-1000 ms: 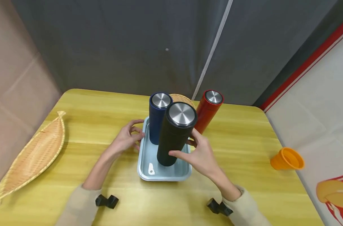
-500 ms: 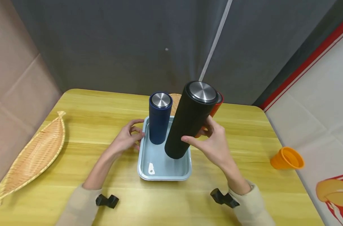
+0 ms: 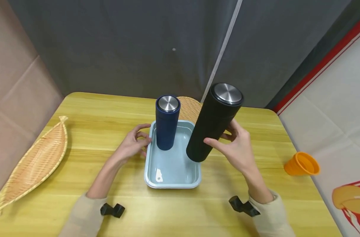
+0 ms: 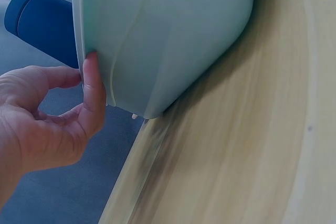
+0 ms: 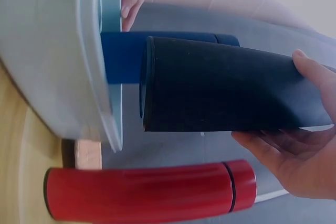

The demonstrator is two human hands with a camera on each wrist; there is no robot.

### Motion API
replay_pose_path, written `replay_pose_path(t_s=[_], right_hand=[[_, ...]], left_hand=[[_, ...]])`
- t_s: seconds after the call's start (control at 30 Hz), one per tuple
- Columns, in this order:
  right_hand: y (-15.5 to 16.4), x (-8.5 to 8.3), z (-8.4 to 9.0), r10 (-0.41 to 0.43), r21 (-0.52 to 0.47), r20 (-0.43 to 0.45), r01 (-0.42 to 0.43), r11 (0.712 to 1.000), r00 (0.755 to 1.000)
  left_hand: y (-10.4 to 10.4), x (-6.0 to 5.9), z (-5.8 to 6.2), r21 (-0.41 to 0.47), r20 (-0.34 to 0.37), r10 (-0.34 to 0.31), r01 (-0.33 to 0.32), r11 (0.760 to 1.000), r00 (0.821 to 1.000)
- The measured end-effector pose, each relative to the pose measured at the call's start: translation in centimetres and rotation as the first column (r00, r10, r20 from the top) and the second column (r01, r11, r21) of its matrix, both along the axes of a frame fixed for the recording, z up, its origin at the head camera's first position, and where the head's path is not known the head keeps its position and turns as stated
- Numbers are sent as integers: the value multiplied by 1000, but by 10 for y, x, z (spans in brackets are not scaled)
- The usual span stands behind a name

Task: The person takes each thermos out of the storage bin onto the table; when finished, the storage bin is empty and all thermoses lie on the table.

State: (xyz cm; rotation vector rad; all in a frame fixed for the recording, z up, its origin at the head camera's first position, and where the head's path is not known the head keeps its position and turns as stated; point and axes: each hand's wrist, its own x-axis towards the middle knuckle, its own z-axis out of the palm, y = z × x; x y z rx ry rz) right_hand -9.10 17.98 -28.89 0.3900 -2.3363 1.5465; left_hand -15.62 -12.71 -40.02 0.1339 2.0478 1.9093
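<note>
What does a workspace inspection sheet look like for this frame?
Surface: yellow wooden table.
Job's things: black flask lifted, tilted, over the right rim of the pale blue tray; blue flask upright in the tray; red flask beside the tray, seen only in the right wrist view.
Clutter: orange cup on its side; leaf-shaped woven basket; round woven mat.
Grippers: right hand grips the black flask; left hand touches the tray's left rim.
Cables: nothing seen.
Surroundings: grey curtain.

Black flask (image 3: 213, 123) now off tray (image 3: 171, 171).
</note>
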Motion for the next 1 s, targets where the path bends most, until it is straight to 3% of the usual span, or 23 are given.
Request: replay_pose_path(t_s=[0.2, 0.6, 1.0], right_hand=[[12, 2, -5, -51, -5, -1, 51, 999, 999], [29, 0, -16, -145, 103, -15, 146, 984, 989], [50, -5, -37, -152, 83, 37, 149, 985, 988]], left_hand=[[-1, 0, 1, -5, 7, 0, 0, 1000, 1000], [-4, -1, 1, 12, 28, 3, -3, 1000, 1000], [-3, -1, -1, 38, 16, 0, 0, 999, 1000]])
